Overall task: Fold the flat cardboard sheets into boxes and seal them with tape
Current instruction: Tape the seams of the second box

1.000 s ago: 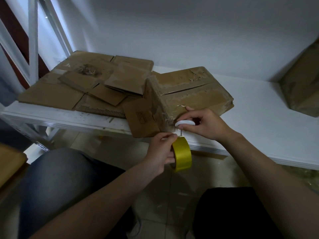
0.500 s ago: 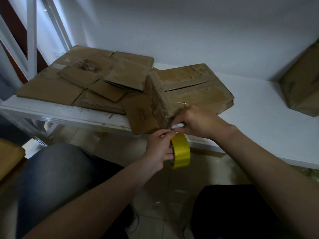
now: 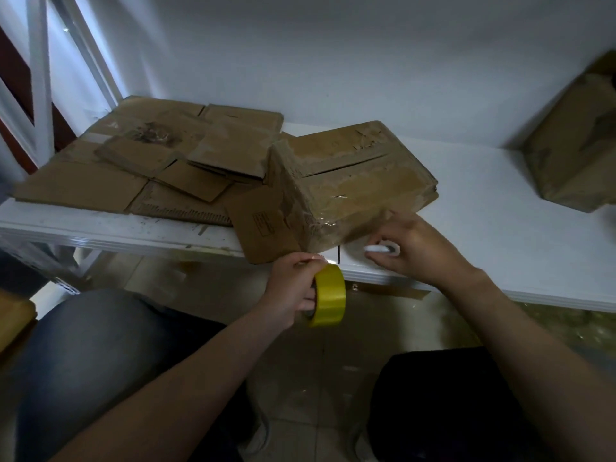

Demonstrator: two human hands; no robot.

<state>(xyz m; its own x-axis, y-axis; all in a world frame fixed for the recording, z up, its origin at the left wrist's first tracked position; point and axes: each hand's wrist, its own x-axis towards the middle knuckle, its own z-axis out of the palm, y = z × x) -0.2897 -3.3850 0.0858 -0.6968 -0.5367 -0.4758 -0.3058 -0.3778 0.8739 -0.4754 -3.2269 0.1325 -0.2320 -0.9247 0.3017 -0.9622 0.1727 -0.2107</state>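
A folded cardboard box (image 3: 353, 181) with shiny clear tape over its near corner stands on the white shelf (image 3: 500, 228). My left hand (image 3: 293, 288) grips a yellow tape roll (image 3: 328, 295) just below the shelf edge, under the box's near corner. My right hand (image 3: 416, 248) rests on the shelf in front of the box, its fingers curled round a small white tool (image 3: 380, 249), which is blurred. Flat cardboard sheets (image 3: 133, 171) lie stacked on the left of the shelf.
Another brown box (image 3: 573, 155) stands at the far right of the shelf against the white wall. White shelf posts (image 3: 36, 78) rise at the left. My knees and a tiled floor (image 3: 300, 378) lie below the shelf edge.
My right hand has moved with the white tool from the tape at the box's corner to the right and down onto the shelf. The left hand has stayed put with the roll.
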